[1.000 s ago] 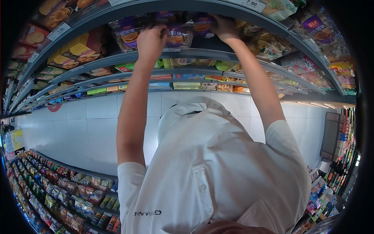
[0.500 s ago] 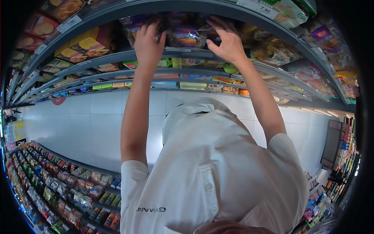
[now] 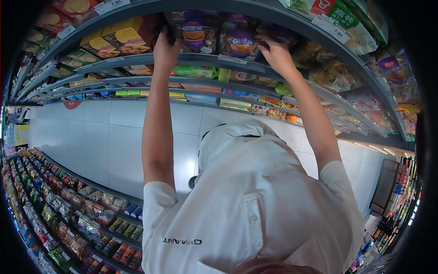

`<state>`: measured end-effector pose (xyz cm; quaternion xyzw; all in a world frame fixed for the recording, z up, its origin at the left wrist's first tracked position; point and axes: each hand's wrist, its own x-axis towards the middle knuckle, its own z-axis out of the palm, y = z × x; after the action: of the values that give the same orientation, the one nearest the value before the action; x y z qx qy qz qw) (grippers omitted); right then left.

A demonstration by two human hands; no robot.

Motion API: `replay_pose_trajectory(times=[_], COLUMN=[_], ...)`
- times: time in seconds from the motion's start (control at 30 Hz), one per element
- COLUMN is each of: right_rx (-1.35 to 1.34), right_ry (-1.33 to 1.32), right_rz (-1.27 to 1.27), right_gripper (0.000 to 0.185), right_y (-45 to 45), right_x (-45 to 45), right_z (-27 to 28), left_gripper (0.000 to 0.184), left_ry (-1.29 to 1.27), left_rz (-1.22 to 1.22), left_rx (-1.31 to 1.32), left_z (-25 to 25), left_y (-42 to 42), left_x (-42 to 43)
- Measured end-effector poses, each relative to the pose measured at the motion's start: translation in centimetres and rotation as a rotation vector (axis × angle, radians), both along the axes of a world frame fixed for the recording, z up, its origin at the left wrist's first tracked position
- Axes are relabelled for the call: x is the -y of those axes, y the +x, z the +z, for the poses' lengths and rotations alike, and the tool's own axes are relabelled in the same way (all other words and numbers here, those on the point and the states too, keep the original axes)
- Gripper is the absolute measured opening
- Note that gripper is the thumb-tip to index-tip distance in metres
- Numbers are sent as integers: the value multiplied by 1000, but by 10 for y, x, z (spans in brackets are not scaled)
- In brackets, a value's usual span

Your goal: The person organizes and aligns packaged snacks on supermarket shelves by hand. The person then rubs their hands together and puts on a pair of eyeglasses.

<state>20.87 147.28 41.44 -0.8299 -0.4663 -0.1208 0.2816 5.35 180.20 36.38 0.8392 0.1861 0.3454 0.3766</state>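
Note:
Clear packs with purple labels and pictures of round baked snacks stand side by side on the shelf; a left pack (image 3: 194, 31) and a right pack (image 3: 240, 40) show best. My left hand (image 3: 166, 51) is at the left end of this group, its thumb apart from the fingers, which reach into a dark gap beside the left pack. At the other end, my right hand (image 3: 277, 54) has its fingers apart and touching the right side of the packs. Some of its fingertips are blurred against the wrapping.
Yellow biscuit boxes (image 3: 121, 35) stand left of my left hand. More bagged snacks (image 3: 335, 73) lie to the right. A shelf edge with a price tag (image 3: 232, 60) runs below the packs. Behind me is another stocked rack (image 3: 86, 214) across the tiled floor (image 3: 132, 132).
My left hand has moved left off the front of the packs to their left side. My right hand has shifted slightly right and down. The purple-labelled packs now show more of their fronts.

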Motion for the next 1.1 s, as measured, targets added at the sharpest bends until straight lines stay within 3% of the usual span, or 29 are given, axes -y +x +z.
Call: replay_pose_trajectory(times=[0.07, 0.2, 0.3, 0.5, 0.6, 0.63, 0.67, 0.73, 0.83, 0.97, 1.1], right_rx=[-49, -169, -41, -61, 41, 128, 213, 289, 197, 449, 457], right_ry=[-9, -69, -46, -85, 22, 40, 61, 54, -61, 21, -70], right_rz=[-53, -105, -123, -191, -276, -285, -290, -304, -336, -261, -169], right_gripper=[37, 47, 54, 58, 57, 55, 53, 49, 43, 39, 39], right_y=[-8, -22, -20, -23, -20, -13, 0, 15, 27, 42, 59], right_x=[-1, 3, 3, 12, 32, 41, 51, 57, 46, -19, -52], right_z=[3, 17, 14, 21, 25, 22, 15, 12, 24, 53, 55], left_gripper=[63, 60, 56, 55, 54, 52, 47, 40, 36, 39, 35], left_ry=[-135, -120, -130, -203, -117, 68, 122, 337, 498, 579, 646], left_rz=[-143, -98, -77, -118, -76, 49, 151, 185, 69, -77, -139], left_rx=[-17, -104, -96, -79, 63, 19, 74, 231, 284, 179, 197], left_z=[-22, -21, -11, -22, -26, 7, 9, 34, 46, 56, 49], left_y=[11, 15, 11, 19, 11, -4, -5, -9, 3, 23, 43], left_x=[-20, -23, -12, -22, -17, 4, 10, 39, 76, 107, 120])
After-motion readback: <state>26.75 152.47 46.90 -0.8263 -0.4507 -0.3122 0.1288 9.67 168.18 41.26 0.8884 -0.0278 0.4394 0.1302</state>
